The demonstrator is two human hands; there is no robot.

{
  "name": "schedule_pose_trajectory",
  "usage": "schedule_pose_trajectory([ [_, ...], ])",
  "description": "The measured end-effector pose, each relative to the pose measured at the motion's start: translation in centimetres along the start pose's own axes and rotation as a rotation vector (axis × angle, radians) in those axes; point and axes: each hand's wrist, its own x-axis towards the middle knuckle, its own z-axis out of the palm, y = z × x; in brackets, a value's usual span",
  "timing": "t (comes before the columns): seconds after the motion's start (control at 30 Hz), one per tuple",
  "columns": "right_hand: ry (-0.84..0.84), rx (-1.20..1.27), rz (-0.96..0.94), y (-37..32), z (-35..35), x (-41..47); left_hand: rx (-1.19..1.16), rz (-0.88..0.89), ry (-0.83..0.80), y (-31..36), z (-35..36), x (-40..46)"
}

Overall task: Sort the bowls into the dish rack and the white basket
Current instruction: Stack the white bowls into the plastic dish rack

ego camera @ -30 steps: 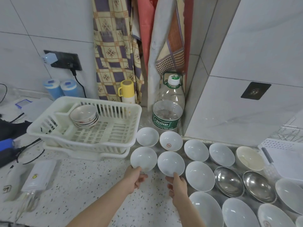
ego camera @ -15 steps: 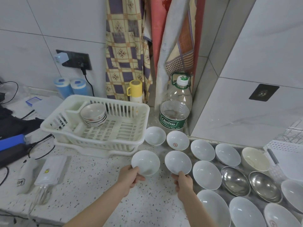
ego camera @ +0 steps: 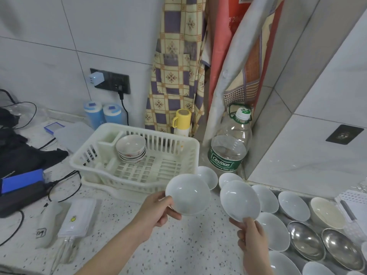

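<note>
Above the speckled counter (ego camera: 178, 251), left hand (ego camera: 156, 211) pinches a plain glossy white bowl (ego camera: 188, 197) by its rim; right hand (ego camera: 251, 233) pinches a matching second bowl (ego camera: 239, 201). Both apparently lifted. White basket (ego camera: 137, 157) at 11 o'clock holds stacked patterned bowls (ego camera: 131, 148).

Home kitchen: tiled walls (ego camera: 59, 36), bowl-crowded countertop (ego camera: 178, 245).
</note>
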Motion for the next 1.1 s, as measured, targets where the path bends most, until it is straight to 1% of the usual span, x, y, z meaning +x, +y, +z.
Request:
schedule_pose_trajectory([
  [0.17,-0.089,-0.045,-0.121,-3.3,5.1,-0.7,-0.075,0.087,0.134,2.3,-5.2,1.1],
  [0.37,-0.147,-0.150,-0.210,-4.4,12.3,-0.1,-0.164,0.148,0.264,4.3,-11.3,3.0],
  [0.5,-0.197,-0.233,-0.186,-4.4,17.2,1.3,-0.231,0.185,0.301,5.1,-14.7,4.6],
  [0.77,-0.235,-0.440,-0.090,-2.3,25.0,4.7,-0.268,0.190,0.263,6.5,-17.9,8.8],
  [1.1,-0.175,-0.443,0.058,0.7,30.0,7.5,-0.238,0.226,0.245,7.4,-18.8,13.8],
])
